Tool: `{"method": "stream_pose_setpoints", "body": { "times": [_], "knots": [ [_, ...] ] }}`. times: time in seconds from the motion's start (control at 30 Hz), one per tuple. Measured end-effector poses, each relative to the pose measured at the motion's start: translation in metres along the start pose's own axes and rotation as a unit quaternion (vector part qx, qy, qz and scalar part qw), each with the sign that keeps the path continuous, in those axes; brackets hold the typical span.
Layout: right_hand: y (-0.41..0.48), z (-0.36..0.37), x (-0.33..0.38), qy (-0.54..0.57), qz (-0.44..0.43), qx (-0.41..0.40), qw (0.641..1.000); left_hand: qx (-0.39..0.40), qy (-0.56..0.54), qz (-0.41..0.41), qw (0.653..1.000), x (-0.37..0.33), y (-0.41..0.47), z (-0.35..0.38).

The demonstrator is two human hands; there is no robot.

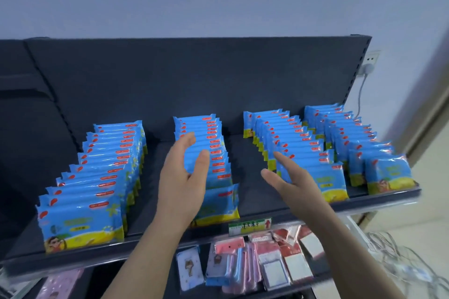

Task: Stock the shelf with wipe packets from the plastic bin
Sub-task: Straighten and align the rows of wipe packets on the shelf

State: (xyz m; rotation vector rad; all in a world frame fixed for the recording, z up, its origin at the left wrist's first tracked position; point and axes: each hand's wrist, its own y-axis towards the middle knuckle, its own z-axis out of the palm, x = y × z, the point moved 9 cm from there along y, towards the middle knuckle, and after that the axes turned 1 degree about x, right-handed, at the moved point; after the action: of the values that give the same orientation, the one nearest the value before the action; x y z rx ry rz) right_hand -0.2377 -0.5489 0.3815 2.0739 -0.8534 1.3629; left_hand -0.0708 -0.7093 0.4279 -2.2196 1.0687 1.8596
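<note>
Dark shelf (pixel 247 158) across mid frame, four rows of blue wipe packets (pixel 82 216) standing upright, left hand (pixel 182 184) and right hand (pixel 298 184) centre frame, both grips spread, holding nothing.

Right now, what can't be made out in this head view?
- Plastic bin: nowhere in the head view.
- Second row of packets: middle covered by the left hand; contact unclear.
- Third row of packets: near left part covered by the right hand.
- Packet print: too small and blurred.
- Cards lower down: blurred, partly cut by the bottom edge.
</note>
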Motion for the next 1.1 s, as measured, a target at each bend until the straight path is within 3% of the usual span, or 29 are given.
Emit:
{"method": "stream_pose_setpoints", "body": {
  "times": [0.23,0.5,0.67,0.9,1.1],
  "knots": [
    [0.003,-0.093,-0.024,-0.057,0.008,-0.085,0.995,0.123,-0.028,-0.045,0.991,-0.007,-0.012,0.106],
    [0.050,-0.148,-0.083,-0.028,0.057,-0.015,0.998,0.203,-0.005,-0.162,0.966,-0.001,-0.018,0.203],
    [0.071,-0.124,-0.105,0.057,0.077,0.097,0.991,0.203,-0.074,-0.208,0.954,0.017,-0.017,0.237],
    [0.058,-0.099,-0.103,0.103,0.059,0.178,0.977,0.175,-0.121,-0.204,0.956,0.024,-0.032,0.240],
    [0.110,-0.121,-0.105,0.204,0.090,0.102,0.970,0.106,-0.102,-0.244,0.958,0.033,0.006,0.223]
  ]
}}
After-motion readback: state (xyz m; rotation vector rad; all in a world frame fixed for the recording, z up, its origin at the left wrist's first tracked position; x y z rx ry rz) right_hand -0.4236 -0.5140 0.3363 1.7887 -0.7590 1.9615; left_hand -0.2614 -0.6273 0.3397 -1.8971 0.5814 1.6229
